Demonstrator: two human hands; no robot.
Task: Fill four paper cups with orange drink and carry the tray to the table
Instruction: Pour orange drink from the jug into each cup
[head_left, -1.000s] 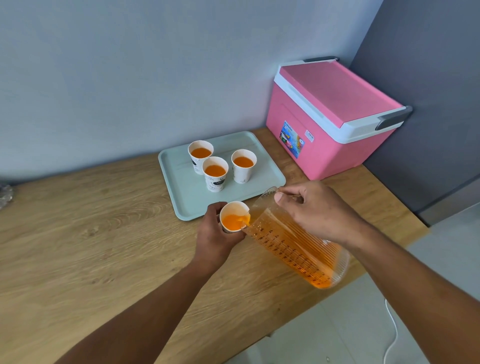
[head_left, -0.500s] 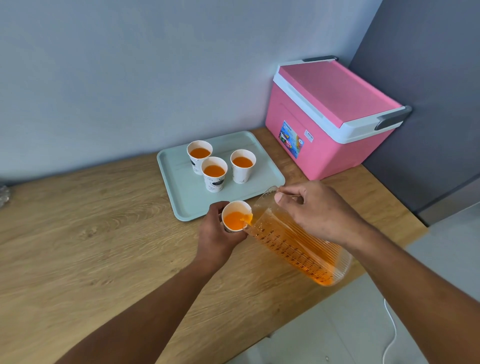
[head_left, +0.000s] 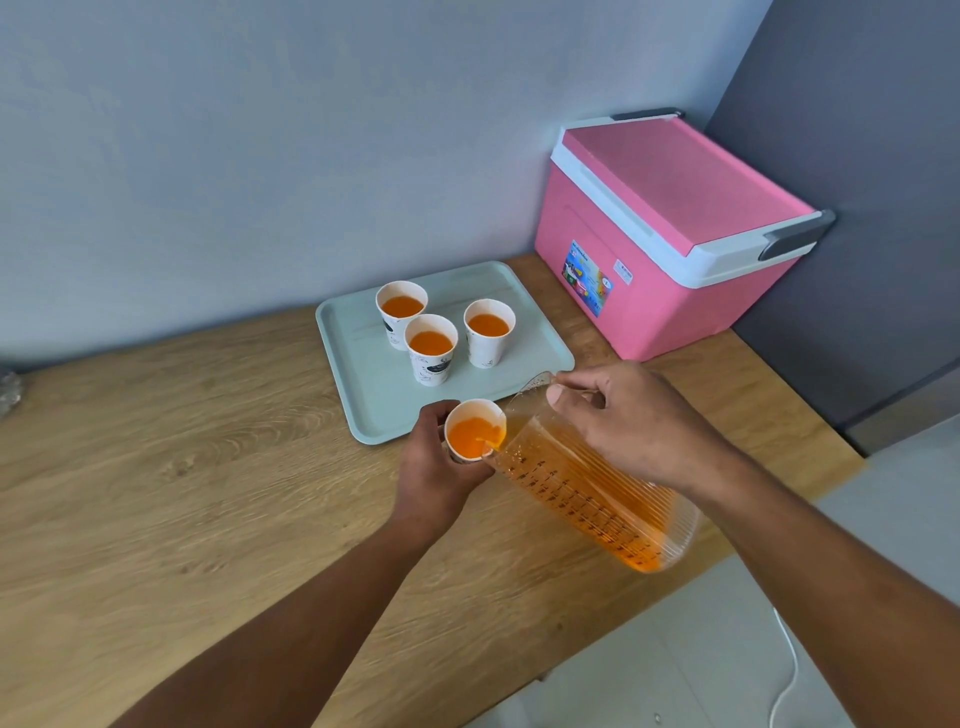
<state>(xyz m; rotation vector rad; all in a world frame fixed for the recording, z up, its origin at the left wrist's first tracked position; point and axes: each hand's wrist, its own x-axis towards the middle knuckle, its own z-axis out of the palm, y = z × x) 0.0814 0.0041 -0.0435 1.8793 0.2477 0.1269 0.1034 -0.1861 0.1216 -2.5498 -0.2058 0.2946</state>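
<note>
Left hand (head_left: 436, 467) grip wraps fourth cup (head_left: 474, 430) near tray (head_left: 363, 395) edge; right hand (head_left: 631, 415) grip holds tilted jug (head_left: 587, 483). Thin paper, crushable, spill-prone: hold mid-wall, gently.

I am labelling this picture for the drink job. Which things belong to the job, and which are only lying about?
Belong to the job:
- held cup, in left hand
- tilted jug, in right hand
- three filled cups
- tray

Only lying about:
- pink cooler
- white cable
</note>
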